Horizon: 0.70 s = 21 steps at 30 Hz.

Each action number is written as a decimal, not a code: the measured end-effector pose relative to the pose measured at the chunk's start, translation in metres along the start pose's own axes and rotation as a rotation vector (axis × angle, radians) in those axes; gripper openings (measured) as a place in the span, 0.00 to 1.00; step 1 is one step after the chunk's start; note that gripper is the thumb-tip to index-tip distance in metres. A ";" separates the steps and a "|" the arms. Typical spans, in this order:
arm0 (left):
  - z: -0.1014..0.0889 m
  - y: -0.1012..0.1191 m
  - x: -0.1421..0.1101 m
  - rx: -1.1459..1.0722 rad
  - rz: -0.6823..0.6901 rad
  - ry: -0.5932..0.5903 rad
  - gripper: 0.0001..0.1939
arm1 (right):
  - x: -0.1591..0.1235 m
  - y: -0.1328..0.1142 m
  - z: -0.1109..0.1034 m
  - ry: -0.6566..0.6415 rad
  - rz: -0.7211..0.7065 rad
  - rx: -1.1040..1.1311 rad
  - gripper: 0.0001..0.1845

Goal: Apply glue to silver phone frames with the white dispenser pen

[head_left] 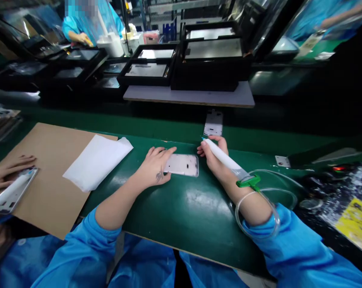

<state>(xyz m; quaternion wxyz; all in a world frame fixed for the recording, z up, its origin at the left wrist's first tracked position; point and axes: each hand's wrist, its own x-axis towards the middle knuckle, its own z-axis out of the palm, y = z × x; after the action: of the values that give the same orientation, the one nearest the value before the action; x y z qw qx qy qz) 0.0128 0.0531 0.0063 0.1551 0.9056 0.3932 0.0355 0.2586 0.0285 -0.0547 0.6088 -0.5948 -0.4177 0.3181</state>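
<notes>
My left hand (157,167) grips the left end of a pale phone-shaped panel (182,165) that lies on the green bench, thumb on the near edge and fingers at the far edge. In my right hand (214,154) is a white glue dispensing syringe (224,157), held like a pen. Its blue tip points up and left, beyond the panel's right end and apart from it. From the syringe's green cap (248,182) a clear air hose (273,228) loops around my right forearm. Another pale phone panel (213,123) lies farther back, past my right hand.
White paper (98,162) lies on brown cardboard (53,160) at left, where a co-worker's hand (11,172) rests by another panel. Stacked black trays (211,74) stand on a shelf board (188,97). Dark, paint-spattered equipment (337,204) is at right. Other people work behind.
</notes>
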 end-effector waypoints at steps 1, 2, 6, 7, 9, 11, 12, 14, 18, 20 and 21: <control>-0.001 -0.006 -0.001 -0.059 0.087 -0.045 0.45 | -0.001 0.001 0.000 -0.006 -0.039 -0.035 0.29; -0.002 -0.013 -0.001 -0.122 0.146 -0.082 0.46 | -0.004 0.001 -0.001 -0.041 -0.074 -0.078 0.29; 0.003 -0.031 0.001 -0.363 0.107 -0.039 0.56 | -0.018 -0.002 0.000 -0.310 -0.116 -0.228 0.34; 0.005 -0.033 0.002 -0.389 0.065 0.016 0.57 | -0.021 -0.003 0.000 -0.356 -0.121 -0.250 0.35; 0.013 -0.036 0.005 -0.380 0.029 0.119 0.50 | -0.027 -0.006 0.002 -0.408 -0.128 -0.266 0.36; 0.019 -0.037 0.007 -0.333 0.079 0.155 0.39 | -0.030 -0.008 0.003 -0.437 -0.094 -0.195 0.31; 0.022 -0.037 0.008 -0.318 0.120 0.141 0.35 | -0.031 -0.010 0.003 -0.443 -0.062 -0.131 0.28; 0.025 -0.037 0.010 -0.327 0.177 0.099 0.36 | -0.032 -0.014 0.002 -0.446 0.002 -0.016 0.23; 0.029 -0.038 0.014 -0.426 0.144 0.157 0.43 | -0.031 -0.019 -0.002 -0.502 0.030 -0.063 0.18; 0.030 -0.038 0.015 -0.413 0.140 0.195 0.32 | -0.032 -0.021 -0.001 -0.501 0.019 -0.116 0.17; 0.031 -0.038 0.015 -0.388 0.151 0.199 0.27 | -0.033 -0.021 0.001 -0.484 0.014 -0.132 0.17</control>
<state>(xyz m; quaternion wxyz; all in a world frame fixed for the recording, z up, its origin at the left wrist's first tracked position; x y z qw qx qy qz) 0.0024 0.0807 -0.0359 0.2835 0.8777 0.3236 0.2110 0.2407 -0.0019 -0.0383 0.4487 -0.5428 -0.5669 0.4274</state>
